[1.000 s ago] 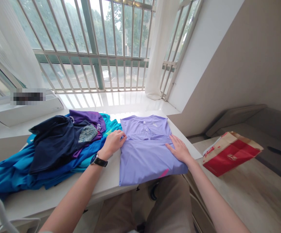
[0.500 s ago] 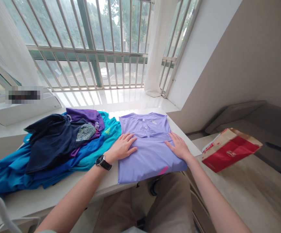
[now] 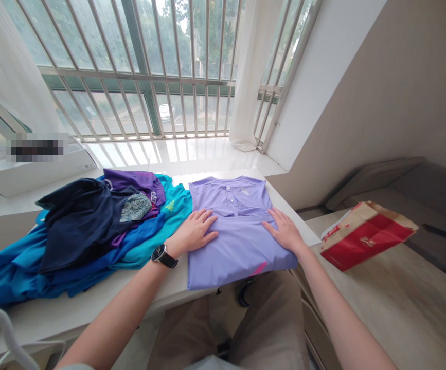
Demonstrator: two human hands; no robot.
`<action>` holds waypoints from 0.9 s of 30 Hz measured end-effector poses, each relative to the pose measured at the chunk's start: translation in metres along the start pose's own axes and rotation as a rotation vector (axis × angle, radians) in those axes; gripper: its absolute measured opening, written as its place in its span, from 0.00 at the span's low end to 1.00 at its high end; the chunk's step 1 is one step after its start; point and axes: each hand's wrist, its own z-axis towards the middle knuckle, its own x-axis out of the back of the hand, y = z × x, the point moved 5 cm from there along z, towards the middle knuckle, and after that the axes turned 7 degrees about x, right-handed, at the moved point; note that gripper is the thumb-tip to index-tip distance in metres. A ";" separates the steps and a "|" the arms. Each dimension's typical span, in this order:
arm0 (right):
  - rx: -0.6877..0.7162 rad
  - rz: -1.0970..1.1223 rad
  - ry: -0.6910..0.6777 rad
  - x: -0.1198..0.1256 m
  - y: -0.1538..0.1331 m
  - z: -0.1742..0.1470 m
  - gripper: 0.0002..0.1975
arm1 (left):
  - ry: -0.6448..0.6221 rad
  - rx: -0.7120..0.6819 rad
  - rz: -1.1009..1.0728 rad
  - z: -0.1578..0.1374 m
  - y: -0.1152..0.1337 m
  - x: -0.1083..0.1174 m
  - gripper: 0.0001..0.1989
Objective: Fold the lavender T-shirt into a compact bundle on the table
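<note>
- A lavender shirt [image 3: 226, 252] is laid out in a roughly rectangular fold on the white table [image 3: 177, 280], with its near side brought to the table's front edge.
- A short button placket [image 3: 231, 200] is shown at the middle of the upper part, and a small pale logo [image 3: 245, 191] is seen to the right of it.
- The upper part is crossed by a folded edge just below the placket; the layer beneath that edge is left mostly smooth, marked only by soft creases.
- The near right part is marked by a slanting pink stripe [image 3: 259, 268].
- The shirt's left side is pressed by the left hand [image 3: 195, 229], which is held flat and wide, thumb apart, with nothing gripped; a black-strapped wristwatch [image 3: 163, 255] is worn on that wrist.
- The right side is touched by the right hand [image 3: 284, 229], also laid flat with the thumb spread and nothing gripped.
- To the left, a loose pile is formed by a navy garment [image 3: 79, 226], a purple garment [image 3: 136, 180] and a teal garment [image 3: 181, 203], among other blue cloth.
- Compared with one second ago, the left hand is changed most: then it was bent at the shirt's left edge, and now it is spread farther onto the cloth.
- The right hand is kept in nearly the same place, and the shirt's fold is left unchanged.
</note>
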 end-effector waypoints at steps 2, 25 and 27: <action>0.002 0.002 0.006 0.000 0.000 0.000 0.33 | 0.000 0.000 -0.004 0.000 0.000 0.000 0.27; 0.001 0.024 0.028 0.000 0.002 0.000 0.31 | 0.000 -0.006 0.047 0.000 0.003 0.000 0.28; 0.009 0.026 0.041 0.000 0.003 0.000 0.30 | 0.000 -0.005 0.057 0.001 0.003 0.000 0.28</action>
